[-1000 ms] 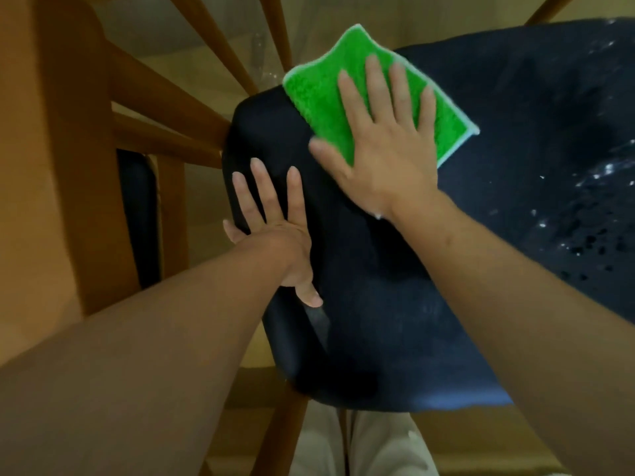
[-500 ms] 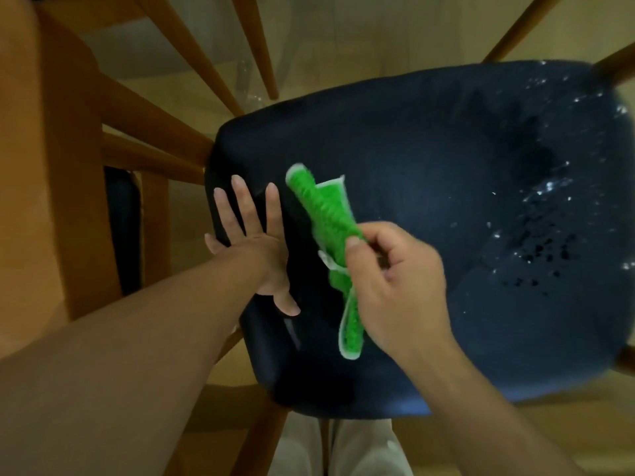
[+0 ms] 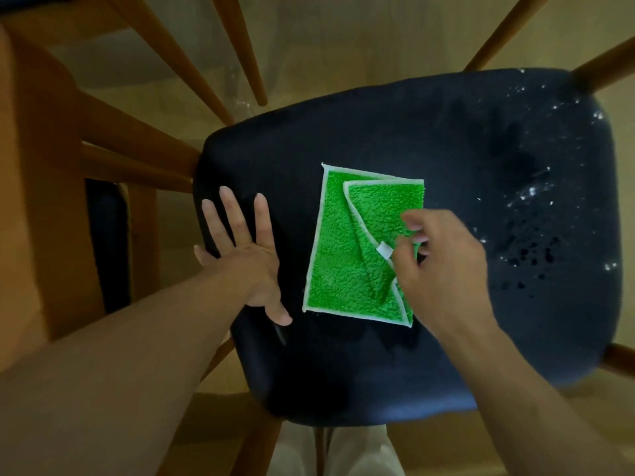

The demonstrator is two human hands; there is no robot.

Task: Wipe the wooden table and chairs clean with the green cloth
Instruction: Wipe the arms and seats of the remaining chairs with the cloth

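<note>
The green cloth [image 3: 336, 255] with white edging lies on the dark blue chair seat [image 3: 378, 132], its right part folded over itself. My right hand [image 3: 446, 269] is at the cloth's right edge, thumb and fingers curled and pinching the folded flap near a small white tag. To the cloth's left, my left hand [image 3: 244, 255] lies flat on the seat with its fingers spread, close to the seat's left edge.
Water droplets and wet spots [image 3: 529, 242] cover the seat's right side. Wooden rails [image 3: 137, 142] join the seat at the left, and slanted wooden legs [image 3: 237, 46] stand beyond it. Another dark seat [image 3: 106, 242] shows at far left. Pale trousers [image 3: 343, 451] are below.
My right hand pulled the cloth from the seat's far left corner, lifted it bunched, and laid it down mid-seat, partly folded. My left hand stayed flat on the seat.
</note>
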